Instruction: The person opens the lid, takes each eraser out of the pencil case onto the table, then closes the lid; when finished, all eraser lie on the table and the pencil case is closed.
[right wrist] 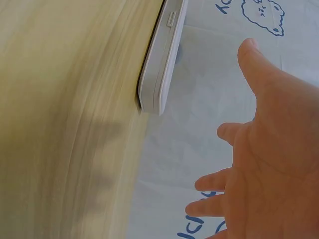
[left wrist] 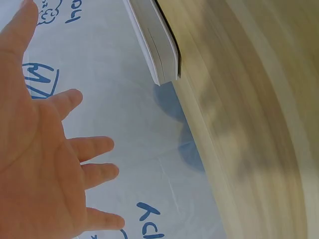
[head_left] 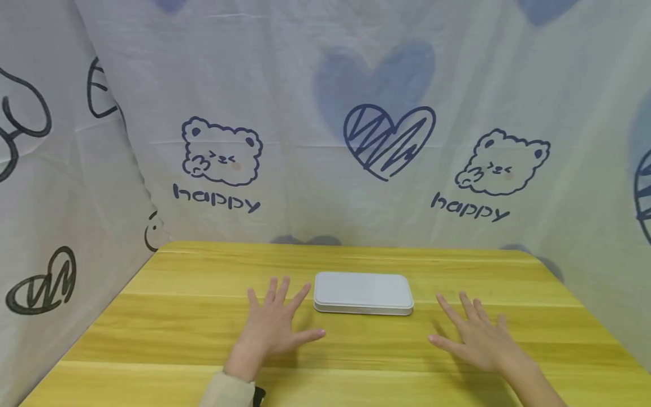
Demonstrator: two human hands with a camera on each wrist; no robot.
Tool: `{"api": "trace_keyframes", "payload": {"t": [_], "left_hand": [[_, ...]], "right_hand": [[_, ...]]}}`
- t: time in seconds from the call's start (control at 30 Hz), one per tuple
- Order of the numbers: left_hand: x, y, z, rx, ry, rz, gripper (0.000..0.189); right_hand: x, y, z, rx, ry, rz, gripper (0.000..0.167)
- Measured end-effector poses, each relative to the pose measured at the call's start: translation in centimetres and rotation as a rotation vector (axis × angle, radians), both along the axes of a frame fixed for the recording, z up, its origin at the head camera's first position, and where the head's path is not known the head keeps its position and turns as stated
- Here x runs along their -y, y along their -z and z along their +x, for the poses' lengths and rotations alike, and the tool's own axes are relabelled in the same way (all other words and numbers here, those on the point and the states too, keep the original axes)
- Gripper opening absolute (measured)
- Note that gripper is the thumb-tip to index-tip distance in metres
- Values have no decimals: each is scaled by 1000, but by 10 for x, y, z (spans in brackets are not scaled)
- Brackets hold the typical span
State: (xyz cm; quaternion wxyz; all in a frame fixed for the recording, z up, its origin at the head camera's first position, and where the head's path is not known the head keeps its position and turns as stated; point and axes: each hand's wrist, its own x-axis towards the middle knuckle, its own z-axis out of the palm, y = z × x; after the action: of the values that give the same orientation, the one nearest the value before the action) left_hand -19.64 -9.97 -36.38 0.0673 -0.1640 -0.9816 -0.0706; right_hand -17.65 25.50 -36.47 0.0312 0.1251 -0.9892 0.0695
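Note:
A white, flat rectangular case with rounded corners [head_left: 363, 292] lies on the wooden table, its lid down. To its left my left hand [head_left: 274, 328] hovers with fingers spread, apart from the case. On the other side, my right hand [head_left: 478, 337] is likewise spread and holds nothing. The left wrist view shows the left palm [left wrist: 40, 164] and one end of the case [left wrist: 157, 45]. In the right wrist view, a small slot or latch shows on the side of the case [right wrist: 162, 64], with the right palm [right wrist: 279, 154] off to the right.
The yellow wood-grain table [head_left: 193, 316] reaches back to a hanging white cloth [head_left: 305, 186] printed with bears, hearts and the word "happy". More printed cloth [head_left: 102, 186] hangs along the left side. A pale sleeve [head_left: 229, 391] covers the left forearm.

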Motion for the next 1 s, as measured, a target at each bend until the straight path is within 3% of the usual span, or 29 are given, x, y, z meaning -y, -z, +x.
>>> {"api": "trace_keyframes", "payload": {"t": [0.17,0.33,0.53,0.7,1.0], "left_hand": [[-3,-2,-2,31,33,34,83],[-4,-5,-4,85,79,87,81],[-4,-9,-6,123,122,141,76],[-4,-8,-11,131,163,163,64],[-5,-5,-17,140,229,245,39]], "right_hand": [[-4,2,-4,7,-64,-67,76],[-10,3,-14,115,-194,-232,71],[-12,7,-26,193,-275,-377,66],[-13,13,-39,248,-300,-516,57],[-8,16,-56,345,-253,-726,54]]}}
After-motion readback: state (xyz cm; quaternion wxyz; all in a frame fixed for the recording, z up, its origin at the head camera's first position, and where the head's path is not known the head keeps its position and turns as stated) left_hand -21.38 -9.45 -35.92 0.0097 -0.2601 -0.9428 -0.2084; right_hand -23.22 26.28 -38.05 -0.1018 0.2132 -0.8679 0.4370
